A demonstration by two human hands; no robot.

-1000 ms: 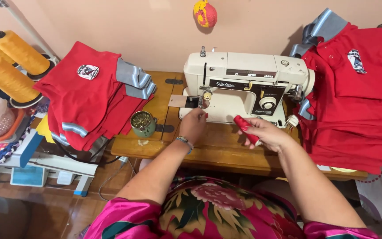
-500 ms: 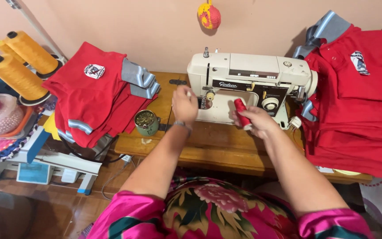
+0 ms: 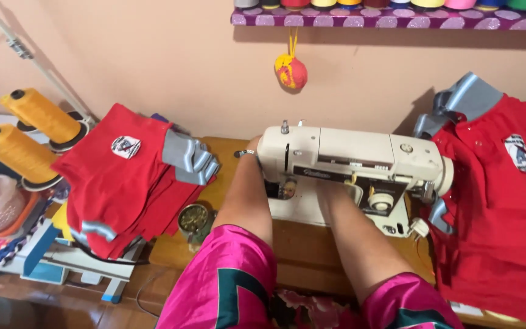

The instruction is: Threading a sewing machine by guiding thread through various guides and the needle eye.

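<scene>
Both hands reach into the cream sewing machine (image 3: 348,164) at the centre of the frame, and both are hidden, so I cannot tell whether either is open, closed or gripping anything. The left hand (image 3: 252,146) goes up past the machine's left end, near the needle side; only its wrist with a thin bracelet shows, the fingers lost behind the machine head. The right hand (image 3: 336,192) slips under the machine's arm, into the space above the bed, and its forearm covers whatever it touches. Both forearms run up from the lower centre, close together and nearly parallel, in bright pink sleeves.

The machine sits on a wooden table (image 3: 299,256), set square to the person, seemingly so both hands can meet at the needle. At left centre lies a stack of red shirts (image 3: 117,183) with grey collars; a second red pile (image 3: 500,207) fills the right edge, each within reach of one arm. A small round tin (image 3: 193,218) stands just left of the left forearm. Two yellow thread cones (image 3: 28,131) stand at the upper left.
</scene>
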